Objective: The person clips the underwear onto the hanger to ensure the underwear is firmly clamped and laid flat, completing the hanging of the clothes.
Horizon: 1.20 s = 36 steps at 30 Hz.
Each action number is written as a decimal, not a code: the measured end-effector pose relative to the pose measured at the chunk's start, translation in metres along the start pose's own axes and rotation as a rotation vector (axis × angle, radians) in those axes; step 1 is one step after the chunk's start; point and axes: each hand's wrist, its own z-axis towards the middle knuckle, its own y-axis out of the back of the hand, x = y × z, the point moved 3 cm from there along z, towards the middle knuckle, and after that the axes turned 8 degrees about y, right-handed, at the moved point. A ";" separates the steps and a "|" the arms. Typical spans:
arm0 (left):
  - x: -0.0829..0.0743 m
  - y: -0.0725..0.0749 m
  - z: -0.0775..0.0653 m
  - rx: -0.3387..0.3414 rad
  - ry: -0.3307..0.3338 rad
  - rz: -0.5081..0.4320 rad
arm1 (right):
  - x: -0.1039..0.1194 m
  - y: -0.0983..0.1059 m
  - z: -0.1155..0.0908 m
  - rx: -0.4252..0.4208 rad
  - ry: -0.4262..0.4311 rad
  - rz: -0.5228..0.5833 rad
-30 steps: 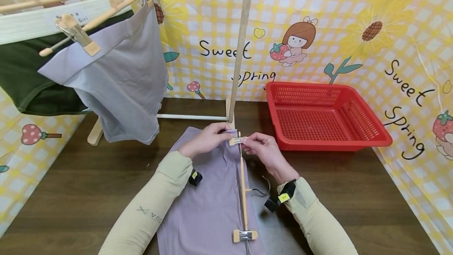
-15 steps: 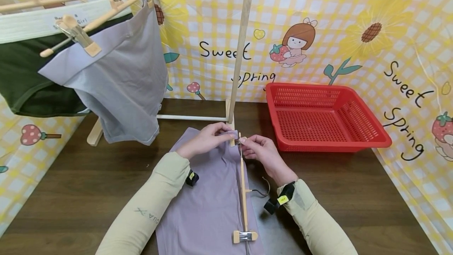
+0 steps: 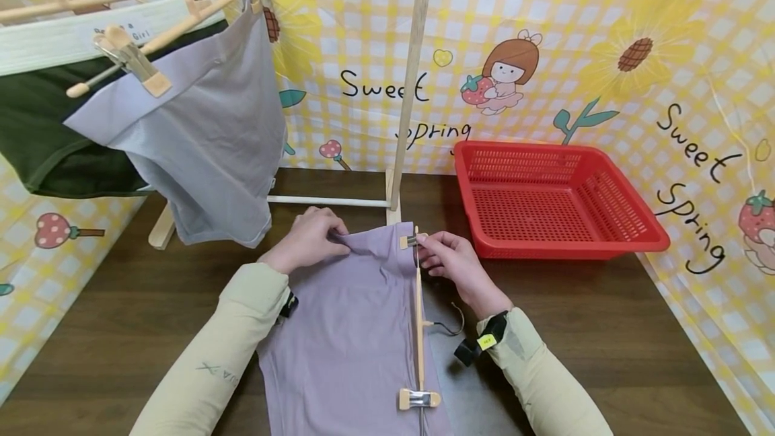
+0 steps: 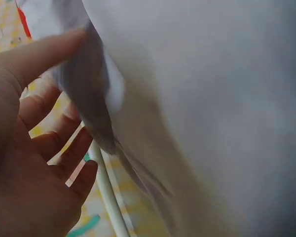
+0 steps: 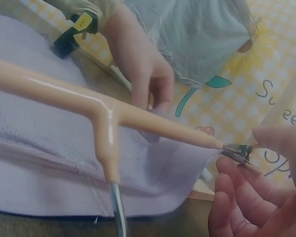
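Observation:
Lilac underpants (image 3: 339, 328) lie spread on the table, their waistband edge along a clip hanger (image 3: 419, 328). My left hand (image 3: 309, 237) pinches the fabric at the far edge; in the left wrist view the thumb (image 4: 49, 52) is on the near side of the fold, the fingers behind. My right hand (image 3: 454, 261) pinches the hanger's far clip (image 3: 408, 241), whose wooden jaw lies over the waistband corner. The near clip (image 3: 419, 400) overlaps the waistband at the other end. The metal hook (image 3: 458, 321) points right.
A red plastic basket (image 3: 563, 247) stands at the back right. Grey briefs (image 3: 224, 120) and dark green briefs (image 3: 60, 133) hang from clip hangers at the left. A wooden rack post (image 3: 412, 86) rises behind the hands. Patterned cloth (image 3: 605, 32) lines the back.
My left hand has left the clip and moved left along the garment's far edge, spreading the fabric. The right hand stays at the far clip, which now sits over the waistband corner.

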 end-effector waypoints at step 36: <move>0.025 0.027 0.014 -0.140 0.227 -0.009 | -0.008 -0.012 0.023 0.048 -0.138 -0.073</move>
